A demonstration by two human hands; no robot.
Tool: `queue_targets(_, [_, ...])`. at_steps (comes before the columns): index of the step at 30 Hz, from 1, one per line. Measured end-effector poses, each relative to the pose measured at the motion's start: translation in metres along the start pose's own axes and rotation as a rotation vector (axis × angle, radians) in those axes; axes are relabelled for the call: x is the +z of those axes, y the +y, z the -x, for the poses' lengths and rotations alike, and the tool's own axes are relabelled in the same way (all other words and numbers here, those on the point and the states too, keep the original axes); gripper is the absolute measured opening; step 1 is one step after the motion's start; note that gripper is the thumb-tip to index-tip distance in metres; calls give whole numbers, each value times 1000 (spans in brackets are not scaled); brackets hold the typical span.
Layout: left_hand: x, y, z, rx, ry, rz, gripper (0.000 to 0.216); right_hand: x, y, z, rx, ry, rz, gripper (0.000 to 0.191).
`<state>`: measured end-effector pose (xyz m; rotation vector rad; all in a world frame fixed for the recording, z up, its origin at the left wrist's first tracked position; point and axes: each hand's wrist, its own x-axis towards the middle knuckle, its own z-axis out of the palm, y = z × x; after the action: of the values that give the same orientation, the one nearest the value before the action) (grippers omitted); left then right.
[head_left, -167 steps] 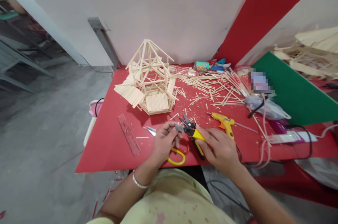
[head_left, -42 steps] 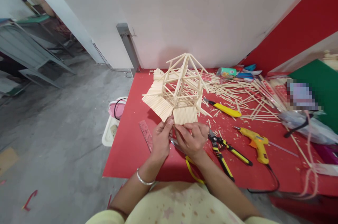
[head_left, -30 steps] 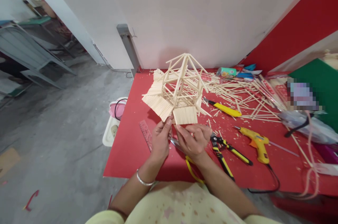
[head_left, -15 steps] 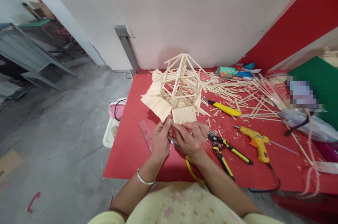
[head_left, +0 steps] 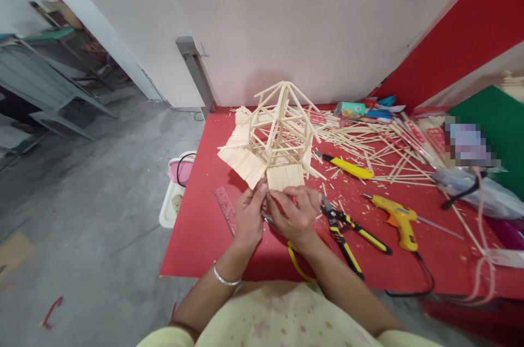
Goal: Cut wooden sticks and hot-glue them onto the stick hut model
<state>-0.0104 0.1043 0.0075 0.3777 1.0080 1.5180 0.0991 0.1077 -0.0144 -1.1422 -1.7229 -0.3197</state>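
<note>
A six-sided house model (head_left: 281, 123) built of thin wooden sticks stands on the red table, with an open frame on top and slatted panels flaring out around its base. At its near side my left hand (head_left: 249, 215) is closed, thumb and fingertips pinched at the gap between the left slatted panel (head_left: 243, 164) and the front slatted panel (head_left: 285, 177). My right hand (head_left: 295, 216) is closed too, fingers curled along the lower edge of the front panel. Whatever small piece lies between the fingertips is hidden. Under the hands, part of a metal blade-like tool (head_left: 268, 218) shows.
Yellow-black pliers (head_left: 344, 232), a yellow glue gun (head_left: 397, 216) and a yellow cutter knife (head_left: 350, 168) lie to the right. Loose sticks (head_left: 360, 139) cover the back right of the red table (head_left: 192, 249). A clear ruler (head_left: 225, 209) lies left; white boards (head_left: 307, 36) stand behind.
My right hand's fingers have shifted very slightly at the front panel's edge. The model and my left hand stay practically in place; the view has moved a little.
</note>
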Motion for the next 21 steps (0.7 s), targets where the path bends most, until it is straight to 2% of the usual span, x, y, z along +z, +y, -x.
queue_targets(21, [2,0,-1,9,11,10,36,1,3,4,1,-27,-9,22])
